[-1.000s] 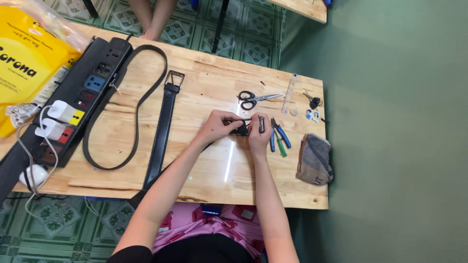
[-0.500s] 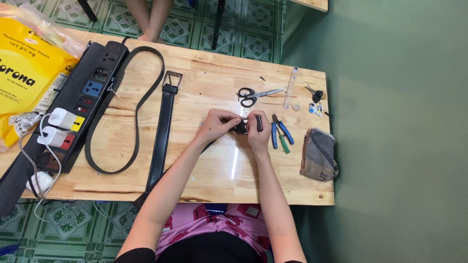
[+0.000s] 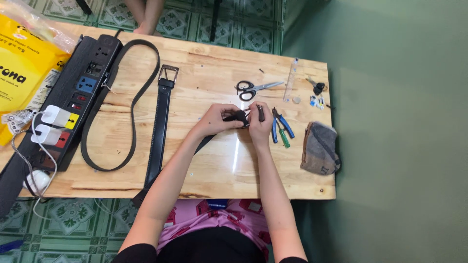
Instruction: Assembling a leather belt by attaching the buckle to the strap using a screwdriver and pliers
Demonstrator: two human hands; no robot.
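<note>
My left hand point(image 3: 216, 120) grips the end of a black leather belt point(image 3: 233, 117) above the wooden table point(image 3: 209, 160). My right hand point(image 3: 260, 122) pinches a small dark buckle piece point(image 3: 260, 113) against that belt end. The two hands touch at the belt tip. The strap runs from my left hand down toward the table's front edge. A second black belt point(image 3: 160, 127) with a metal buckle lies flat to the left, and another strap loops beside it.
Scissors point(image 3: 248, 89) lie behind my hands; blue and green pliers point(image 3: 280, 127) and a grey folded cloth point(image 3: 319, 148) are to the right. A black power strip point(image 3: 73, 97) with white plugs and a yellow bag point(image 3: 19, 73) fill the left side. Someone's feet point(image 3: 146, 14) stand beyond the table.
Both hands stay together at the belt end, with the fingers shifting slightly. The view has moved a little; objects on the table have not moved.
</note>
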